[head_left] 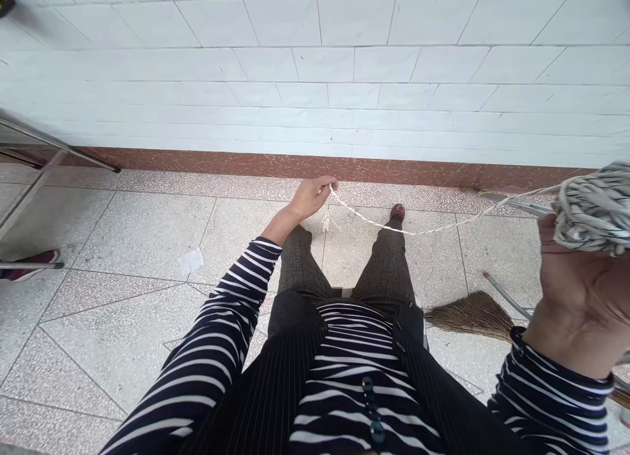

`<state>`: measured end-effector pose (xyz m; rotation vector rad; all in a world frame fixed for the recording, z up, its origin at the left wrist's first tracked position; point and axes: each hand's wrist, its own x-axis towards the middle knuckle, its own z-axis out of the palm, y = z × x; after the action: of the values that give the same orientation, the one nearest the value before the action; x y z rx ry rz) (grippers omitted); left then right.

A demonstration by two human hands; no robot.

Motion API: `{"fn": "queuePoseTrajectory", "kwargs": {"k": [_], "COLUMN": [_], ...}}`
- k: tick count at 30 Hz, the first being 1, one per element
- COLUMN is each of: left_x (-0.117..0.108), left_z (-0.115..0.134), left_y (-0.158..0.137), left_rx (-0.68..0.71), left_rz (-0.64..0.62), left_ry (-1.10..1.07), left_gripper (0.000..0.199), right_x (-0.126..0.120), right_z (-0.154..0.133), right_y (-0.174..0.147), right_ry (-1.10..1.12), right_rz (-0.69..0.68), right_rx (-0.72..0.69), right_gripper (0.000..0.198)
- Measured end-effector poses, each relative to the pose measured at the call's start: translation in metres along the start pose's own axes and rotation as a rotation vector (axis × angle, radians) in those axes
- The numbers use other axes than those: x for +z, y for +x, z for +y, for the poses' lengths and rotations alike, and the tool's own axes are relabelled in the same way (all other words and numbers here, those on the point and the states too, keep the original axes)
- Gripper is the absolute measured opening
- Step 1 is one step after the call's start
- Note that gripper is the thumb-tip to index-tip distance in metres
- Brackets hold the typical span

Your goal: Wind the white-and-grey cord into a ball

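Observation:
Pinched between the fingertips of my left hand (310,197) is a thin off-white cord (418,233), near its end. A frayed tuft (331,222) dangles just below those fingers. From there the cord sags in a curve across to the right, up to a thick greyish-white rope bundle (598,209). My right hand (581,284) holds this bundle at the right edge of the view, palm turned up, thumb against its left side. The fingers behind the bundle are hidden, and part of it runs out of the picture.
A white tiled wall (339,67) with a reddish-brown base strip (295,163) stands in front. A straw broom (472,314) lies right of my legs. Metal furniture legs (93,159) and another person's shoe (34,264) are at left. White paper (191,262) lies on the floor.

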<state>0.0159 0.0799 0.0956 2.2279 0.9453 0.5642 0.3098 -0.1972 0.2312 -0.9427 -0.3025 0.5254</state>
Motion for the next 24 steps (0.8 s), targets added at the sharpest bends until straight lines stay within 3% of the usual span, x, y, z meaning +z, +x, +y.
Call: {"fn": "queuePoseTrajectory", "kwargs": {"k": [3, 11, 14, 17, 20, 24], "left_x": [0.009, 0.059, 0.068, 0.073, 0.08, 0.094], "left_z": [-0.002, -0.037, -0.059, -0.068, -0.047, 0.013], "left_y": [-0.007, -0.031, -0.038, -0.043, -0.045, -0.043], "left_rx": [-0.032, -0.026, -0.187, -0.369, -0.342, -0.108], "left_rz": [-0.097, -0.387, -0.408, -0.314, -0.288, -0.163], "left_ry": [0.004, 0.121, 0.227, 0.24, 0.016, -0.471], "left_gripper": [0.033, 0.025, 0.026, 0.037, 0.039, 0.045], "right_x": [0.013, 0.016, 0.018, 0.018, 0.016, 0.021], "right_z": [0.004, 0.02, 0.032, 0.048, 0.071, 0.102], "right_y": [-0.007, -0.015, -0.024, -0.029, -0.029, -0.03], "right_ry": [-0.059, -0.072, -0.083, -0.109, -0.169, -0.24], "right_rz": [-0.158, -0.209, -0.222, -0.246, -0.331, -0.407], "right_rx": [-0.081, -0.025, 0.059, 0.174, 0.28, 0.421], "right_gripper": [0.047, 0.042, 0.048, 0.048, 0.048, 0.05]}}
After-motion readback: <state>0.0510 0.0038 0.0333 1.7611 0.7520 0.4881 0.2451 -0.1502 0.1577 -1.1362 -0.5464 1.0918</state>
